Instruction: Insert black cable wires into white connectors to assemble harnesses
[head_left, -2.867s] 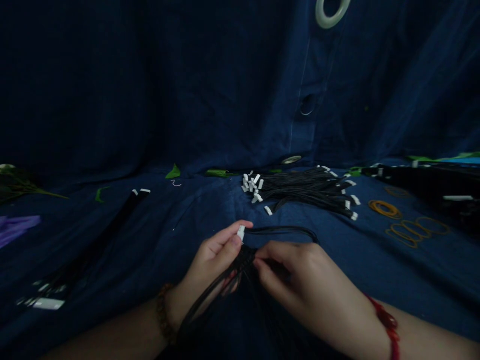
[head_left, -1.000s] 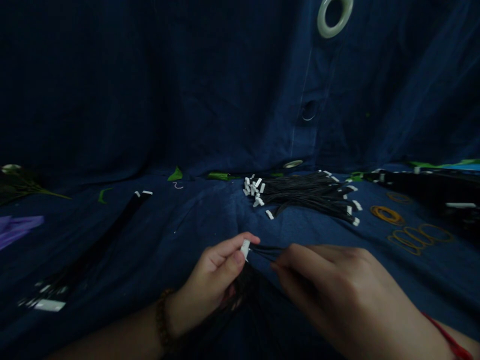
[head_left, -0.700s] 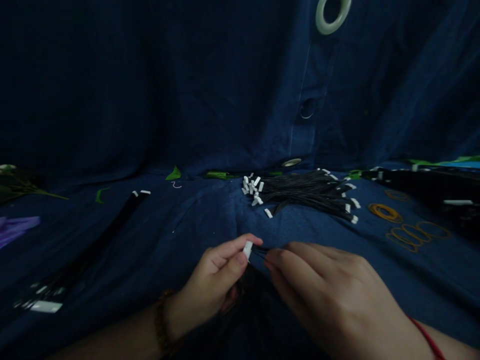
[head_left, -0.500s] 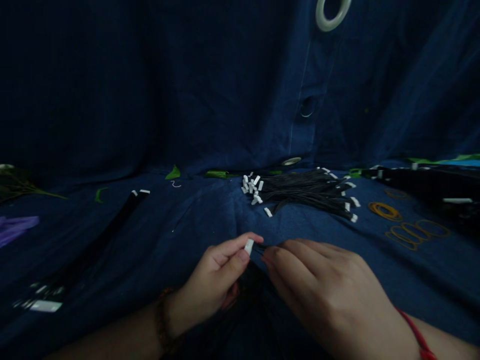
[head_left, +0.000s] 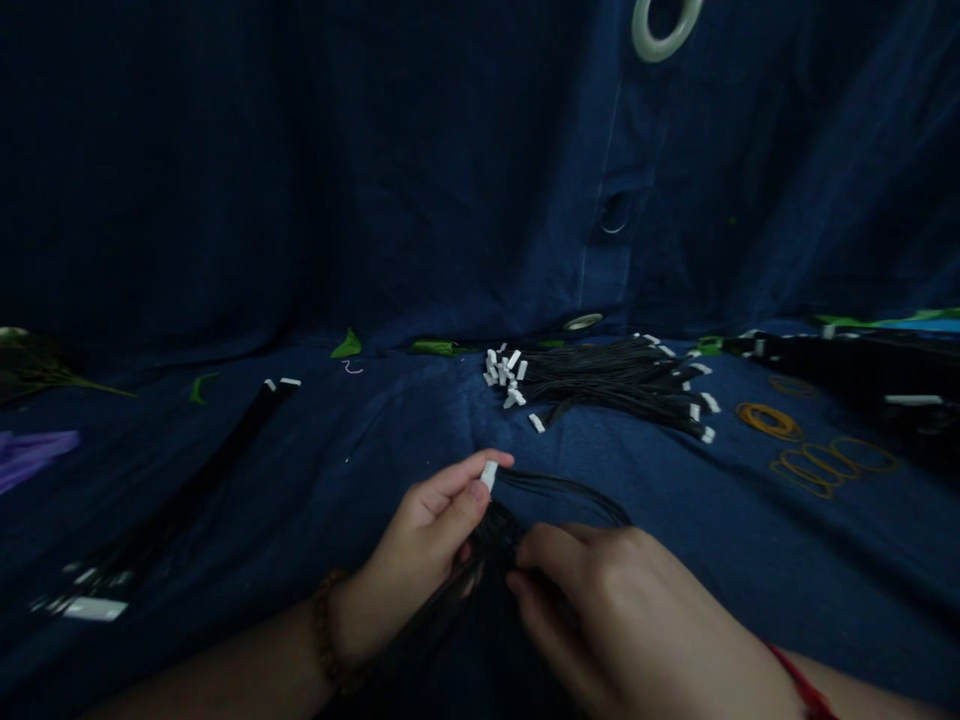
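My left hand (head_left: 424, 545) pinches a small white connector (head_left: 489, 474) between thumb and forefinger, and a bundle of thin black wires (head_left: 450, 605) runs back through its palm toward my wrist. From the connector a black wire loop (head_left: 577, 490) arcs to the right and down. My right hand (head_left: 630, 615) is closed, its fingertips pinching the black wires just below and right of the left thumb. The light is dim and the wire ends under my right hand are hidden.
A pile of black wires with white connectors (head_left: 607, 385) lies behind my hands on the blue cloth (head_left: 390, 420). Orange rubber bands (head_left: 814, 450) lie at the right, another dark bundle (head_left: 862, 370) at far right, and a long black wire bundle (head_left: 187, 490) at the left.
My right hand has drawn back toward me and down the wires, uncovering a wire loop. My left hand keeps its pinch on the white connector, lifted slightly.
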